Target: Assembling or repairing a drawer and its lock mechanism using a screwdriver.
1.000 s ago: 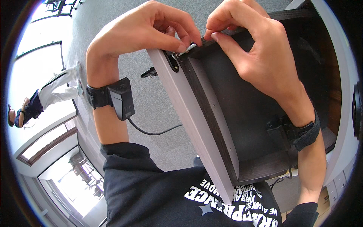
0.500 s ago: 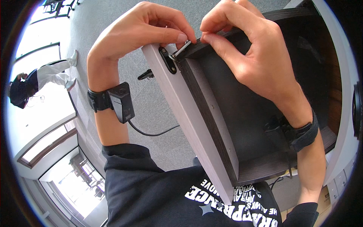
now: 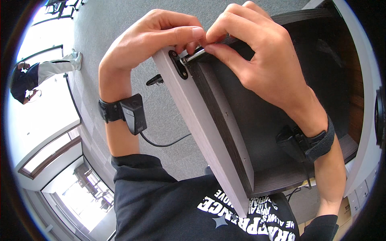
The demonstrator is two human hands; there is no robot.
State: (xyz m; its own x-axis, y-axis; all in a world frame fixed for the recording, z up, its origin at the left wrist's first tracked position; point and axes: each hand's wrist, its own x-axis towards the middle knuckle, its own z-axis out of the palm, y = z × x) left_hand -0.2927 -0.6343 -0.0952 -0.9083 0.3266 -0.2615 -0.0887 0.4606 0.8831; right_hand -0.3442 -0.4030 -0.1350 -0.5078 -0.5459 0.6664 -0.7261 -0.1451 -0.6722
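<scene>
A thin metal rod [image 3: 194,55] slants from a black rounded plate [image 3: 178,64] on the top edge of a pale grey wood-grain drawer front [image 3: 201,128]. The plate has screws at its ends. The thumb and forefinger of my right hand [image 3: 257,52] pinch the rod's upper end. My left hand [image 3: 157,36] bends over the far corner of the drawer front, its thumb reaching to my right fingertips. Its other fingers curl down beside the rod, and what they hold, if anything, is hidden.
The dark drawer box [image 3: 273,120] lies beneath my right forearm, inside a white cabinet frame [image 3: 364,80]. A black handle [image 3: 154,80] juts from the drawer front's outer side. Strapped black devices [image 3: 134,113] sit on both wrists, with cables. A person [image 3: 36,76] stands far left.
My right hand has moved left and down onto the rod's end, which was free before. My left hand has shifted slightly right and down. The distant person has changed posture.
</scene>
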